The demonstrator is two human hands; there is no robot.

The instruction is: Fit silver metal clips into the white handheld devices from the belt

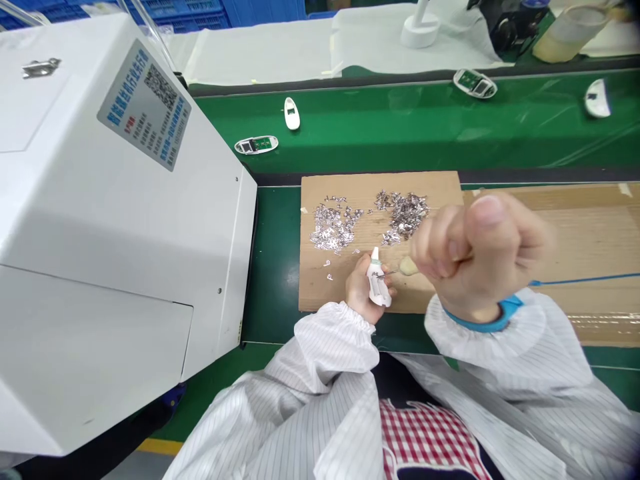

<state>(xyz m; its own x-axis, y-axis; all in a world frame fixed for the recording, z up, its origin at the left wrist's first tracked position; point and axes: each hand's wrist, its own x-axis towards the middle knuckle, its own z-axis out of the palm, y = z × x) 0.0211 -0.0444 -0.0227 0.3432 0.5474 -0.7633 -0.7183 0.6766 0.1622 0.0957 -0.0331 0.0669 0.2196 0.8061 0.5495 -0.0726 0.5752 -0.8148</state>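
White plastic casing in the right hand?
No, the left hand holds the white plastic casing, and the right hand is apart from it, farther to the right.

A grey label (150, 110) sits near the far edge of the white machine (165, 220). Large blue Chinese characters run along its top edge, seemingly ending 行业先行者. A QR code (161, 87) stands toward its right edge; the red characters and smaller lines below are too small to read.

Green bench (273, 267), blue crates (265, 12) (beyond)
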